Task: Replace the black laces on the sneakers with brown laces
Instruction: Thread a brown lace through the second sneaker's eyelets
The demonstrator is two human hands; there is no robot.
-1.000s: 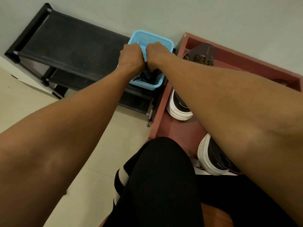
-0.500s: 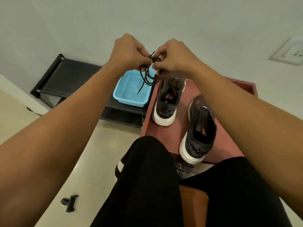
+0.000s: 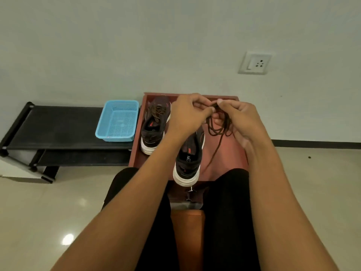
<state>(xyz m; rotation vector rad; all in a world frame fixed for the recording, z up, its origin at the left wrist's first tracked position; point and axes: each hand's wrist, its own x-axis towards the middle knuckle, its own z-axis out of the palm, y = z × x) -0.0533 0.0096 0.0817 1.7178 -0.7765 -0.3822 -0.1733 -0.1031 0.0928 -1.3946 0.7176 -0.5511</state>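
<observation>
- Brown lace [image 3: 217,127] is up in the air over the right side of the tabletop [image 3: 232,153]. It's bunched in loops between both hands, with one loose end dangling toward the red surface.
- Left hand [image 3: 186,117] and right hand [image 3: 241,120]: both grips are pinching the top of that bunch, fingertips nearly meeting. My guess is they're hunting for an end or undoing the coil.
- Near sneaker [image 3: 188,159]: the toe is hidden under the left hand, but the part I can see gapes open with no lace. I'd say it's stripped and waiting.
- Far sneaker [image 3: 154,130]: it already has brownish laces criss-crossed up the front. Looks finished, though I can't tell if it's tied.
- So roughly halfway by my reckoning: one shoe done, one left to thread, tighten and tie.
- Containers: the tabletop has a raised rim like a tray and holds both sneakers side by side, toes to the wall.
- Blue basket [image 3: 117,122] sits on the black rack [image 3: 62,130] just left of the tabletop. Only its mesh bottom shows, no laces in there that I can see. The old black laces aren't anywhere in view.
</observation>
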